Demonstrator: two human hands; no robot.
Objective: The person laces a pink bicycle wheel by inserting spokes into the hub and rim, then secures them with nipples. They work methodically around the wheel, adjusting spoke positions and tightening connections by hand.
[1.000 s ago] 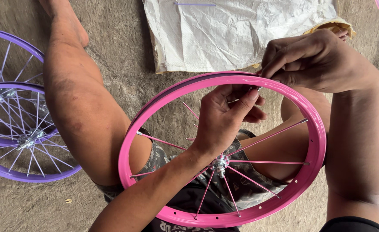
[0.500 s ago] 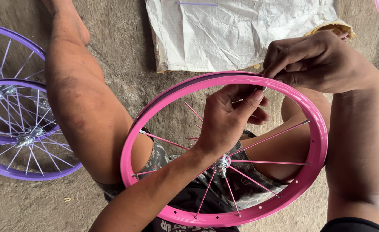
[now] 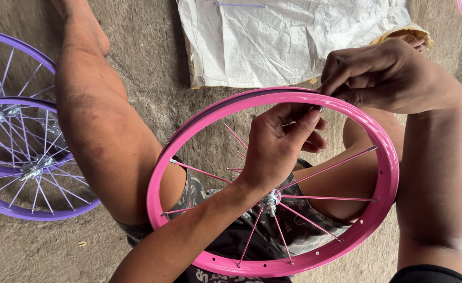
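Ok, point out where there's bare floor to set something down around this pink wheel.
Bare floor lies between the left leg and the white sack, above the pink rim. A smaller strip runs bottom left, below the purple wheels. Crowded: inside the rim, with spokes, left hand and lap; the right hand covers the rim's top.

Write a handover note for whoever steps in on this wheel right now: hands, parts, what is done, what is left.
Left hand: reached through the pink rim from inside, fingers pinching a spoke end near the rim's top edge.
Right hand: outside the rim at the same spot, fingertips pinched on something small; too small to tell what.
The rim stands over the lap, hub near its lower middle.
Done: several pink spokes already run from hub to rim.
Left: some short spokes on the upper left hang free, and empty holes show along the bottom of the rim.
Nearby: two purple wheels on the floor to the left, a white sack ahead.
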